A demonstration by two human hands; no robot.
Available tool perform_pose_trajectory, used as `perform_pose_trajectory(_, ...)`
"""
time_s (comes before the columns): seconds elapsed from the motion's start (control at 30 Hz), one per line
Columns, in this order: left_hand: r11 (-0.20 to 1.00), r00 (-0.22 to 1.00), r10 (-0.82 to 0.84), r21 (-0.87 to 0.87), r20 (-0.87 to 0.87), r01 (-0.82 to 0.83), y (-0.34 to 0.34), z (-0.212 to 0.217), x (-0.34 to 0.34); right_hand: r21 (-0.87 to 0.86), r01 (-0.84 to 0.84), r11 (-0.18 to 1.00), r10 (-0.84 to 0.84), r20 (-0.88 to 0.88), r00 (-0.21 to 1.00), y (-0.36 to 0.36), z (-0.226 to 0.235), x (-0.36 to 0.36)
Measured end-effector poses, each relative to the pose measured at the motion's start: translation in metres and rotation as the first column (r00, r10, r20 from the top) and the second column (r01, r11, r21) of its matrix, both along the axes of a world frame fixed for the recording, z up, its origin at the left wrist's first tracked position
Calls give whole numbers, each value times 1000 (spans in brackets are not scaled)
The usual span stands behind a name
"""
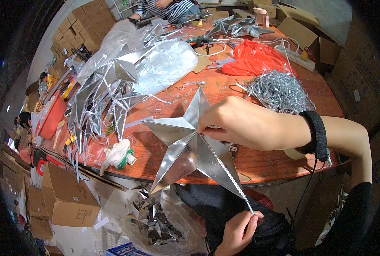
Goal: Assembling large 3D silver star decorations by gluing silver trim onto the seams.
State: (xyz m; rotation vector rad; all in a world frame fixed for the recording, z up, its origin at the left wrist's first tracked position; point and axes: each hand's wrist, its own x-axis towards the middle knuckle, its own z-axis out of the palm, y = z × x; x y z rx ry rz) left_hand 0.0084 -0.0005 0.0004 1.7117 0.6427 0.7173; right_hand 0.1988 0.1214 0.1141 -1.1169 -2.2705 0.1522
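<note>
Head view: a shiny silver star of faceted sheet (179, 155) is held over the near edge of the reddish-brown wooden table (267, 164), with its lower points reaching past this edge. Just below and left of the right hand (237, 121) lies the middle of the star, and one side of the star is covered by this hand. By the bent fingers of the right hand, a thin silver beaded trim (223, 168) is pinched near the star's centre; a black fabric band (316, 132) is worn on the wrist. Between thumb and finger of the left hand (237, 232), the lower end of the trim is grasped at the lower right tip; whether the tip is also gripped cannot be told.

Toward the table's right edge, a tangled silver tinsel heap (279, 91) is placed, with a red plastic bag (252, 57) behind it. Trimmed silver stars (109, 81) are piled at the left. Beyond the far edge, a person in striped clothing (177, 10) is seen. On the floor, a brown cardboard box (72, 198) is placed.
</note>
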Motion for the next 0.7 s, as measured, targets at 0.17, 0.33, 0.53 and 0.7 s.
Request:
perform_pose_trajectory(0.17, 999, 995, -37, 27, -97, 40, 2, -21, -6, 14, 8, 1000, -8, 5, 1000, 0, -2, 3)
perform_pose_trajectory(0.33, 999, 999, 42, 21, -11, -41, 4, -1, -4, -111, 63, 992, -55, 77, 996, -1, 9, -3)
perform_pose_trajectory(0.53, 997, 997, 72, 19, 10, -72, 5, -6, -9, -47, 46, 998, -45, 21, 999, 0, 2, -7)
perform_pose_trajectory(0.7, 998, 997, 68, 7, 26, -68, 7, -11, -3, -164, 136, 977, -115, 135, 984, -7, 9, -3)
